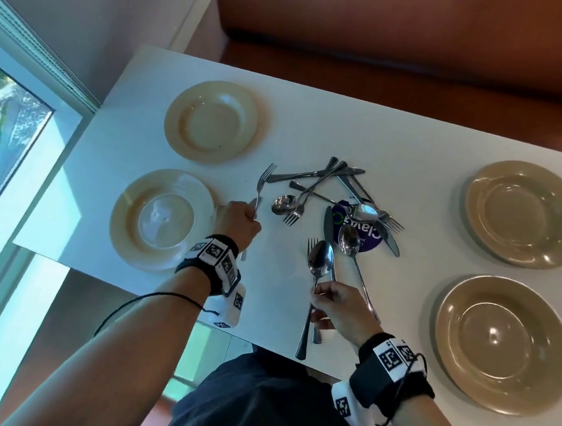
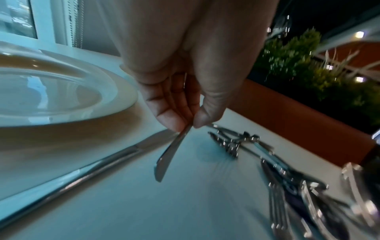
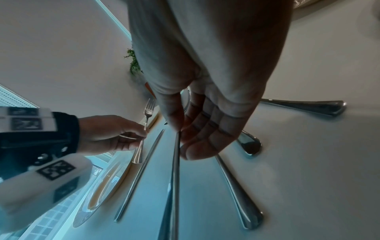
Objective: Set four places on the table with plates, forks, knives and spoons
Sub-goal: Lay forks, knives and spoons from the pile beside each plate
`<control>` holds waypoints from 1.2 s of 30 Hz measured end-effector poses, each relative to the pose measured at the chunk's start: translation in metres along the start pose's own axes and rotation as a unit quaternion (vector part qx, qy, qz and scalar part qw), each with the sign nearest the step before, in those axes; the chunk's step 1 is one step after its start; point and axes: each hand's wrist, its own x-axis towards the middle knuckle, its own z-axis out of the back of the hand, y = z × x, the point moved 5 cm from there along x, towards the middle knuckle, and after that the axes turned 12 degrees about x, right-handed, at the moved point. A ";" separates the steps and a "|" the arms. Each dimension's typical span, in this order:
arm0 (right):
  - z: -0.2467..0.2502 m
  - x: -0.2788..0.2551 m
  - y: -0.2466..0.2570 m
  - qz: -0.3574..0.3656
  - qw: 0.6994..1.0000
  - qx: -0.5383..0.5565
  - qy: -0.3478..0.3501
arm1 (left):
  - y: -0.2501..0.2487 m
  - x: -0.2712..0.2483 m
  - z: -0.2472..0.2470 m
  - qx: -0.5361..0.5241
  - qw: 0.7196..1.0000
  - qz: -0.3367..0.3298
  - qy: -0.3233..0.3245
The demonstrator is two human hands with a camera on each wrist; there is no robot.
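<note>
My left hand (image 1: 252, 218) pinches the handle of a fork (image 1: 261, 183) and holds it tines-up just right of the near-left plate (image 1: 121, 217). In the left wrist view the fork handle (image 2: 166, 159) hangs from the left hand (image 2: 189, 126) above the table, beside a knife (image 2: 82, 170) lying along that plate (image 2: 115, 91). My right hand (image 1: 315, 290) pinches the handle of a spoon (image 1: 320, 259) at the table's near middle, over a fork (image 1: 312, 243) and knife (image 1: 328, 226). The right wrist view shows the right hand (image 3: 180, 134) on the spoon handle (image 3: 175, 170).
Three more beige plates lie at far left (image 1: 177, 120), far right (image 1: 474, 202) and near right (image 1: 445, 334). A loose pile of cutlery (image 1: 326, 183) covers the table's middle, partly over a blue sticker (image 1: 365, 240). A brown bench (image 1: 403, 32) runs behind the table.
</note>
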 end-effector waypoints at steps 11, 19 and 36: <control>-0.032 0.018 0.008 -0.017 0.997 -0.068 0.024 | 0.109 -0.050 0.079 -0.137 0.987 0.039 -0.070; -0.074 0.045 0.004 -0.037 0.994 -0.102 -0.007 | 0.226 -0.027 0.129 -0.133 0.975 0.116 -0.134; -0.146 0.075 -0.013 -0.025 0.977 -0.071 -0.201 | 0.344 0.081 0.103 -0.109 0.984 0.138 0.019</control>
